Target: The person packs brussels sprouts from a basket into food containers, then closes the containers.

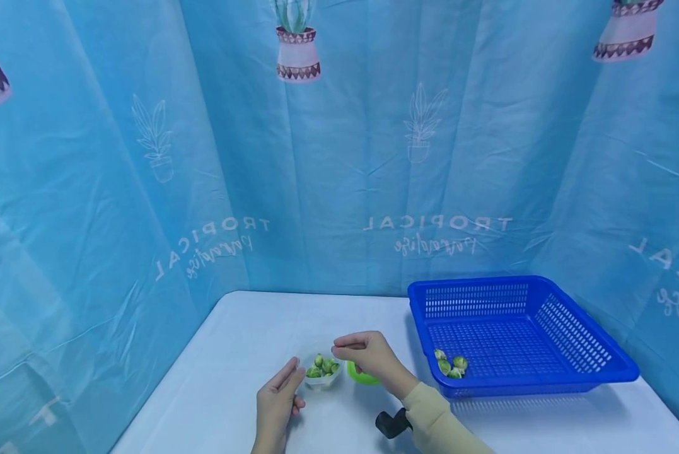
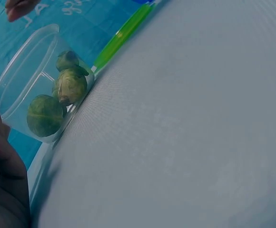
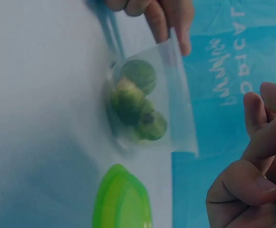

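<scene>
A clear plastic tub (image 1: 318, 382) stands on the white table with several Brussels sprouts (image 1: 321, 366) inside. My left hand (image 1: 278, 401) pinches the tub's rim from the left. Over the tub's right side hovers my right hand (image 1: 373, 359), its fingers loosely bent and nothing seen between them. The right wrist view shows that hand (image 3: 259, 171) apart from the tub (image 3: 164, 90). A bright green lid (image 1: 363, 377) lies on the table just right of the tub, partly hidden under the right hand.
To the right sits a large blue plastic basket (image 1: 543, 383) with slotted walls. Several more Brussels sprouts (image 1: 455, 367) lie in its near left corner. A blue printed curtain (image 1: 339, 157) encloses the table (image 1: 248, 315) at the back and sides.
</scene>
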`<action>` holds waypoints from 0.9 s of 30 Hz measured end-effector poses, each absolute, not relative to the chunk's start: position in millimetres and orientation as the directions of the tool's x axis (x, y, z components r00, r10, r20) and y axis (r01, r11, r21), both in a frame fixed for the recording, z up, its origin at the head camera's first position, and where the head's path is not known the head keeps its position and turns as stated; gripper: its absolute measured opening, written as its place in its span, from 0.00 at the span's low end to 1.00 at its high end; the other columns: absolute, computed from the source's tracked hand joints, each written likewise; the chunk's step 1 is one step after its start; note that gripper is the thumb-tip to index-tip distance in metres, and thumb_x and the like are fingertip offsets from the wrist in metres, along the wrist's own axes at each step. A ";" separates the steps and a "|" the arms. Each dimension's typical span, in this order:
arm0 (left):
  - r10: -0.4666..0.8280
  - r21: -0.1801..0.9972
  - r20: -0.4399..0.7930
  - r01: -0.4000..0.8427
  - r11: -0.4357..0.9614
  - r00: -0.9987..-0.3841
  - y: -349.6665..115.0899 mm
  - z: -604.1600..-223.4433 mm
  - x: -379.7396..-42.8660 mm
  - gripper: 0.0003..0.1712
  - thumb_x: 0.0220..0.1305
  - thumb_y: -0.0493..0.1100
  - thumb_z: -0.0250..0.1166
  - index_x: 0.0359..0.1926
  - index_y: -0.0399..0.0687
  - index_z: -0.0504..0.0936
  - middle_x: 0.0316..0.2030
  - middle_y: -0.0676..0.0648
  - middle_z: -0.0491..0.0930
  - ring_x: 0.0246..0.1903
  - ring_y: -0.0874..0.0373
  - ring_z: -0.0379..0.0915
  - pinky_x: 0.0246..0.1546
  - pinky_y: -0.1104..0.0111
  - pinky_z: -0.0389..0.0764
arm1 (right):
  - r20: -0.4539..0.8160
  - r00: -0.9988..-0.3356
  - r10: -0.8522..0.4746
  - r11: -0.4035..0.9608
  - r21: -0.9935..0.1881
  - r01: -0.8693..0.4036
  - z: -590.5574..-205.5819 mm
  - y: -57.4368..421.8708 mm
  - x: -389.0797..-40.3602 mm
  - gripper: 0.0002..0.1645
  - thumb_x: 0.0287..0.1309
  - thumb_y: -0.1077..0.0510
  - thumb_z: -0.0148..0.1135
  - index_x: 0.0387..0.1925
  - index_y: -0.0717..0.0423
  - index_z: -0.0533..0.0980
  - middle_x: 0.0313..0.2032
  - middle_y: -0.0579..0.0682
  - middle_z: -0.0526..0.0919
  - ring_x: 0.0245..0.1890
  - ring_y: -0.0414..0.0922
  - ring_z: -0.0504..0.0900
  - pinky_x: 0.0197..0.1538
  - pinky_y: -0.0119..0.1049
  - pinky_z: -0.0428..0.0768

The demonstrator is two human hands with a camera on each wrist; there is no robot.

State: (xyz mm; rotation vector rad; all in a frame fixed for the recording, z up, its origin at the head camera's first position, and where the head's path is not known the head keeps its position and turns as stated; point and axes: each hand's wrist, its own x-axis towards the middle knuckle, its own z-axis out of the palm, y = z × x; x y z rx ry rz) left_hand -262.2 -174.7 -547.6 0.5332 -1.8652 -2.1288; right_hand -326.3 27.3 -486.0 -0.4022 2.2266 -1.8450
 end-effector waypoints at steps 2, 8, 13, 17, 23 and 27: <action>-0.425 0.989 -0.102 -0.045 -0.142 -0.899 -174.3 -547.4 -262.3 0.33 0.69 0.47 0.76 0.69 0.38 0.79 0.55 0.38 0.85 0.15 0.60 0.74 0.14 0.73 0.74 | 0.012 -0.934 -0.358 0.171 -0.982 -0.079 -482.3 30.1 -321.6 0.20 0.64 0.48 0.77 0.50 0.57 0.88 0.40 0.48 0.91 0.19 0.40 0.69 0.28 0.35 0.73; -0.434 0.990 -0.099 -0.045 -0.133 -0.895 -173.5 -546.9 -261.8 0.32 0.69 0.47 0.76 0.68 0.37 0.79 0.56 0.36 0.84 0.15 0.60 0.74 0.14 0.73 0.75 | 0.038 -0.922 -0.385 0.177 -0.978 -0.114 -471.8 40.4 -311.8 0.18 0.62 0.45 0.77 0.47 0.52 0.90 0.42 0.51 0.91 0.19 0.41 0.70 0.29 0.37 0.76; -0.433 0.991 -0.096 -0.046 -0.125 -0.896 -173.5 -546.0 -261.7 0.32 0.68 0.47 0.76 0.68 0.38 0.79 0.56 0.36 0.84 0.15 0.59 0.74 0.14 0.72 0.75 | 0.061 -0.922 -0.381 0.188 -0.972 -0.142 -462.4 51.2 -305.4 0.18 0.62 0.44 0.77 0.47 0.51 0.90 0.40 0.48 0.90 0.21 0.41 0.71 0.31 0.38 0.78; -0.433 0.991 -0.100 -0.051 -0.124 -0.896 -174.0 -545.4 -261.9 0.33 0.68 0.47 0.76 0.68 0.38 0.79 0.57 0.36 0.83 0.15 0.60 0.74 0.14 0.72 0.75 | 0.082 -0.918 -0.388 0.179 -0.971 -0.162 -454.7 59.1 -301.0 0.19 0.64 0.46 0.76 0.48 0.54 0.89 0.40 0.47 0.90 0.22 0.41 0.72 0.31 0.37 0.78; -0.424 0.989 -0.110 -0.058 -0.135 -0.899 -174.8 -545.9 -261.5 0.33 0.69 0.47 0.75 0.69 0.38 0.79 0.58 0.36 0.83 0.15 0.60 0.74 0.14 0.72 0.75 | 0.075 -0.913 -0.400 0.183 -0.970 -0.160 -446.3 69.5 -297.8 0.19 0.66 0.47 0.75 0.51 0.55 0.89 0.41 0.48 0.89 0.24 0.42 0.73 0.33 0.37 0.78; -0.421 0.989 -0.107 -0.054 -0.136 -0.901 -174.9 -546.5 -261.4 0.33 0.69 0.47 0.75 0.69 0.39 0.79 0.58 0.36 0.83 0.15 0.60 0.74 0.14 0.73 0.75 | 0.071 -0.915 -0.398 0.192 -0.968 -0.159 -443.8 76.2 -297.4 0.20 0.66 0.45 0.75 0.51 0.54 0.88 0.42 0.48 0.89 0.24 0.42 0.72 0.33 0.37 0.78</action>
